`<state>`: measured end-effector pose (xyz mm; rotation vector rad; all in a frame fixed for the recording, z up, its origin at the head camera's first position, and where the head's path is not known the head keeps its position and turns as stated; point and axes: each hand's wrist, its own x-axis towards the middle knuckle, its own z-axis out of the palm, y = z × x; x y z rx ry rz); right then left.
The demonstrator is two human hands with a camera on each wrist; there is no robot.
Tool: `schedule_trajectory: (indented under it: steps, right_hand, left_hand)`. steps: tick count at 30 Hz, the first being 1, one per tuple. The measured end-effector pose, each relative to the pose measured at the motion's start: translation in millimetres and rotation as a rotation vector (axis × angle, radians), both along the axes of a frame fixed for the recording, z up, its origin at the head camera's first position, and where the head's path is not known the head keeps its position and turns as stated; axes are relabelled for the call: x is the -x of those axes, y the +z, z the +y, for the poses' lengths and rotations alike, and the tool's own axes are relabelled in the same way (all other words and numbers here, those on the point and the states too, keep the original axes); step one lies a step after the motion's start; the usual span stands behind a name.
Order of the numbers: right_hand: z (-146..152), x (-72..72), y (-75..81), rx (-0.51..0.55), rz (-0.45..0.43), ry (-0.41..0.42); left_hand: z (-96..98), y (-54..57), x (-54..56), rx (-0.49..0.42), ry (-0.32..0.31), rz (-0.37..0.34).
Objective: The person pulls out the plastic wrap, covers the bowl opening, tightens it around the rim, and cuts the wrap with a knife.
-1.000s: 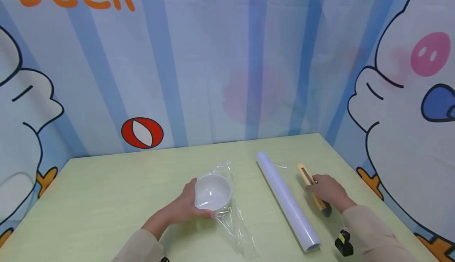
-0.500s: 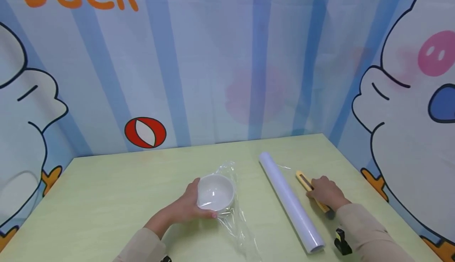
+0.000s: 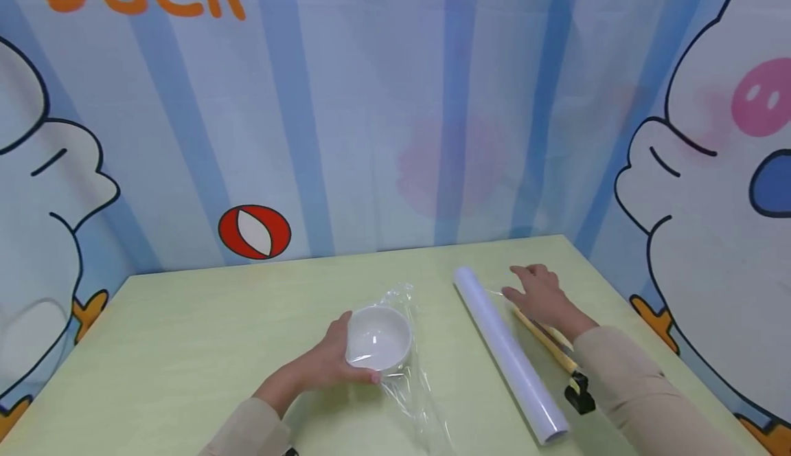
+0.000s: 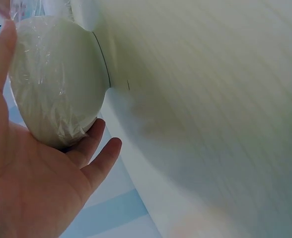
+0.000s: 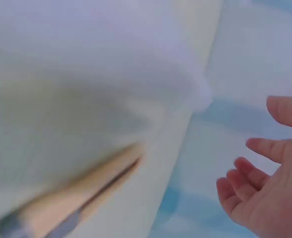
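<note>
In the head view my left hand (image 3: 330, 360) grips the side of a white bowl (image 3: 375, 338), thumb at the near side and fingers round the far side. Clear plastic film (image 3: 423, 404) covers the bowl and trails to its right; in the left wrist view, crinkled film clings to the bowl (image 4: 61, 84). My right hand (image 3: 544, 296) hovers over a yellow utility knife (image 3: 545, 338), which lies on the table partly hidden by the forearm. In the right wrist view the right hand (image 5: 270, 178) holds nothing, its fingers loosely bent, apart from the blurred knife (image 5: 81, 193).
A long pale roll (image 3: 509, 360), apparently of plastic film, lies slanting between the bowl and the knife. A small film scrap shows beside its far end. The pale table (image 3: 216, 346) meets a printed curtain (image 3: 371, 133) at the back and sides.
My right hand has let go of the utility knife, now on the table, and risen away towards the far side. The left hand keeps holding the bowl.
</note>
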<state>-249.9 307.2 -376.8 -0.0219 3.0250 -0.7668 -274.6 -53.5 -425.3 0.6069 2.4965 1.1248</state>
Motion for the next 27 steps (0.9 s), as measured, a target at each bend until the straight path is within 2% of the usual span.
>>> schedule_trajectory:
  steps: [3, 5, 7, 12, 16, 19, 23, 27]
  right_hand:
    - [-35.2, 14.9, 11.0, 0.024, 0.033, 0.120]
    - [-55.5, 23.0, 10.4, 0.030, 0.030, 0.176]
    - [-71.5, 30.5, 5.1, 0.047, 0.024, 0.204]
    - [-102.5, 46.9, -9.9, 0.163, -0.035, 0.229]
    - [-122.0, 58.0, -14.7, 0.248, -0.052, 0.278]
    - [-128.5, 63.4, -16.7, 0.243, -0.044, 0.324]
    - [-128.9, 66.8, -21.9, 0.162, 0.019, 0.362]
    - [-130.9, 68.5, -26.4, 0.107, 0.081, 0.305]
  left_hand:
    - [-0.8, 0.0, -0.1, -0.001, 0.001, 0.004]
    - [0.1, -0.5, 0.0, 0.003, -0.006, 0.000]
    - [1.2, -0.7, -0.1, 0.007, -0.023, 0.001]
    - [-0.5, 1.4, 0.1, 0.036, -0.050, -0.010]
    - [-5.7, 4.4, 3.5, 0.052, -0.074, -0.007]
    - [-7.1, 5.3, 6.0, 0.040, -0.099, -0.004]
    - [-6.4, 5.0, 6.2, 0.024, -0.106, -0.007]
    - [-7.9, 6.1, 5.0, 0.021, -0.093, -0.011]
